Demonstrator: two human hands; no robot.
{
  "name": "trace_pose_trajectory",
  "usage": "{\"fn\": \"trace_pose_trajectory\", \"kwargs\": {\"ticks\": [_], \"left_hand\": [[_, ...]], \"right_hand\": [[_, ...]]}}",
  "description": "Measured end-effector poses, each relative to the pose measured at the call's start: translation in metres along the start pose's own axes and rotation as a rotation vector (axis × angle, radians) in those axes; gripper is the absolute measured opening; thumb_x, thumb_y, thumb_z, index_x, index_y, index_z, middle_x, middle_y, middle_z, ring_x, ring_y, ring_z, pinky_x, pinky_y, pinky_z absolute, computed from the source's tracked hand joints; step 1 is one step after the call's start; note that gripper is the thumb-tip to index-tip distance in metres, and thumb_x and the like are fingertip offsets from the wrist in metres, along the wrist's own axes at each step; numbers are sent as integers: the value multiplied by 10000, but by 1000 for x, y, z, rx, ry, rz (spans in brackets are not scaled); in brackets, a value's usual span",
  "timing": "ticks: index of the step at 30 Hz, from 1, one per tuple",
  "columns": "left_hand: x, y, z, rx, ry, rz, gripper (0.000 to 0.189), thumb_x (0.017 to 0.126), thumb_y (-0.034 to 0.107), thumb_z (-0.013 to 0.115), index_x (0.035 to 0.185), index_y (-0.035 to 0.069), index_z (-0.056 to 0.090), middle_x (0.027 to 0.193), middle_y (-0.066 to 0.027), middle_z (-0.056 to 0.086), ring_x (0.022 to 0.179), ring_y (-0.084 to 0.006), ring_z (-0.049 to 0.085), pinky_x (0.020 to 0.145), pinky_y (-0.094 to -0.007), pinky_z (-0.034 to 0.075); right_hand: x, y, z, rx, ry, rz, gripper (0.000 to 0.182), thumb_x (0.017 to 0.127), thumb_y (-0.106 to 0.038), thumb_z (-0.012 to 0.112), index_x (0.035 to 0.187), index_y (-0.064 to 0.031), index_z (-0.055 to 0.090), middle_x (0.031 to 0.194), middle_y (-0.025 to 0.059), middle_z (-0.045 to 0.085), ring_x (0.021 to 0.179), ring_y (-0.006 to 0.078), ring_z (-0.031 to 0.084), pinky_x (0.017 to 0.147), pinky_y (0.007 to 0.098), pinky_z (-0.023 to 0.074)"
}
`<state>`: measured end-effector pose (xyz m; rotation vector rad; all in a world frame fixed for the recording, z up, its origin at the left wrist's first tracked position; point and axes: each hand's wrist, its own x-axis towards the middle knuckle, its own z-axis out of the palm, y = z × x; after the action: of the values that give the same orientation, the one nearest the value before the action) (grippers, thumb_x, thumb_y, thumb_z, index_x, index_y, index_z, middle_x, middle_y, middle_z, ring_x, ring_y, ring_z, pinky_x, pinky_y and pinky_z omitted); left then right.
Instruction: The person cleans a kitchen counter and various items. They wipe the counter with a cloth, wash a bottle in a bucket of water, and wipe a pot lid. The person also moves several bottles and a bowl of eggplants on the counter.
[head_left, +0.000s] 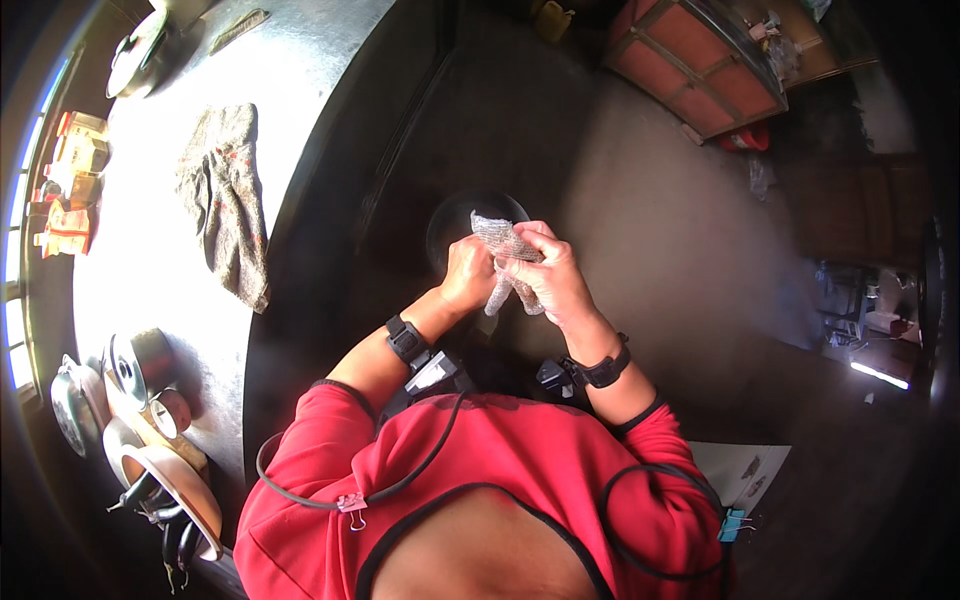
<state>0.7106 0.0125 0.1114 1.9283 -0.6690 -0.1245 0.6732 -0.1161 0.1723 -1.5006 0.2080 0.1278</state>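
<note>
In front of my body, both hands are on a whitish mesh cloth (504, 238), bunched and twisted with loose ends hanging down. My left hand (471, 271) is closed in a fist around one side of it. With thumb and fingers, my right hand (553, 270) pinches the other side. Beneath the hands is a dark round basin or bucket (444, 225), its inside too dark to make out. Each wrist wears a black strap.
At left runs a shiny metal counter (300, 97) bearing a crumpled grey cloth (229, 199), several bottles (79, 161), a lidded pot (139, 367) and a bowl (202, 495) with eggplants (176, 536). A reddish cabinet (694, 64) stands at the far right, near a yellow jug (553, 21).
</note>
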Motion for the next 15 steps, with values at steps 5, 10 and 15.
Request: {"fn": "trace_pose_trajectory", "kwargs": {"ticks": [5,10,15], "left_hand": [[11,-6,-16,-26,69,181,218,613,124,666,801,33,600,733,-125,602,671,-325,584,591,-379,466],[7,-57,-4,-88,187,-25,185,603,67,678,756,40,576,741,-113,588,728,-281,572,671,-331,456],[-20,-139,34,-676,265,-440,196,645,-34,678,671,80,521,796,-12,584,938,-183,534,929,-366,360]], "right_hand": [[9,-7,9,318,92,278,182,754,-26,636,921,35,601,853,14,589,746,90,558,673,223,458],[31,66,-37,439,473,260,143,826,-46,550,955,2,590,845,68,629,721,128,601,639,256,490],[26,214,-85,328,569,380,176,839,-85,549,1003,-20,558,885,49,615,735,130,594,656,272,493]]}}
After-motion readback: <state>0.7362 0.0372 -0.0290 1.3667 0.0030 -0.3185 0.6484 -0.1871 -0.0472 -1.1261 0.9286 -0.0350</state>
